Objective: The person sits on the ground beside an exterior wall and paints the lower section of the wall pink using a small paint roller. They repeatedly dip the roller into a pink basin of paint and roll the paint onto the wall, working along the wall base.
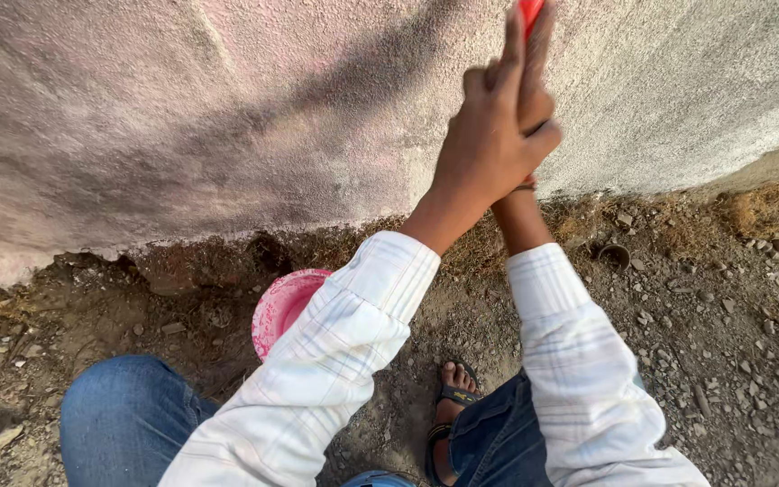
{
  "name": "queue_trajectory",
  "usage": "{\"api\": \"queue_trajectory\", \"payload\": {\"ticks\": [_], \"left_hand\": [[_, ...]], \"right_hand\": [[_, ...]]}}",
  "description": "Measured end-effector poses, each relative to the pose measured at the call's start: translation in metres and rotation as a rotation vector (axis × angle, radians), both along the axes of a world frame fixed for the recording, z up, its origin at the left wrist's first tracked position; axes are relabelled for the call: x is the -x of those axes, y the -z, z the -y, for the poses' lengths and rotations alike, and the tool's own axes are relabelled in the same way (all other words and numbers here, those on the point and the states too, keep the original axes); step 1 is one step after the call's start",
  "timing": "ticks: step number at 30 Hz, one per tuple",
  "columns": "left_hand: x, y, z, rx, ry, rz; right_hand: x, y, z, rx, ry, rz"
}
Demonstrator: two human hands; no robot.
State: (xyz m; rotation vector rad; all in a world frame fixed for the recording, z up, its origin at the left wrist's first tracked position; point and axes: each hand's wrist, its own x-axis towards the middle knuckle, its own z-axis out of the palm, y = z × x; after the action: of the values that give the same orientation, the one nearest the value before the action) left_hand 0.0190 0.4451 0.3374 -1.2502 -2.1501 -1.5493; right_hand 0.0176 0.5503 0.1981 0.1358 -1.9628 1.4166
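While both hands (498, 126) clasp red tool (530, 13), rough wall (182, 117), pink bucket (279, 307) below.

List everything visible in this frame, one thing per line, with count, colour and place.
wall: one, grey-pink rough plaster, across the top
tool: one, red, mostly hidden, held against the wall at top centre
tub: one, pink, on the ground at the wall's foot, partly behind the left sleeve
ground: brown dirt with small stones, lower half
sandal: one, dark, on the foot at bottom centre
jeans: blue, both knees, bottom
sleeves: two, white checked
left hand: clasped over the tool
right hand: behind the left, on the same tool
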Motion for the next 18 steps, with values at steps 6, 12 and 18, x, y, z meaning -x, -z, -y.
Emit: {"api": "queue_trajectory", "payload": {"ticks": [6, 12, 18], "left_hand": [[-0.022, 0.059, 0.043, 0.087, 0.012, 0.134], [-0.024, 0.052, 0.041, 0.053, 0.062, 0.105], [-0.012, -0.004, -0.027, -0.021, 0.073, 0.078]], "right_hand": [[-0.017, 0.079, 0.039, 0.642, -0.339, 0.149], [-0.028, 0.078, 0.034, 0.505, -0.244, 0.183], [-0.01, -0.019, -0.044, 0.692, -0.563, -0.226]]}}
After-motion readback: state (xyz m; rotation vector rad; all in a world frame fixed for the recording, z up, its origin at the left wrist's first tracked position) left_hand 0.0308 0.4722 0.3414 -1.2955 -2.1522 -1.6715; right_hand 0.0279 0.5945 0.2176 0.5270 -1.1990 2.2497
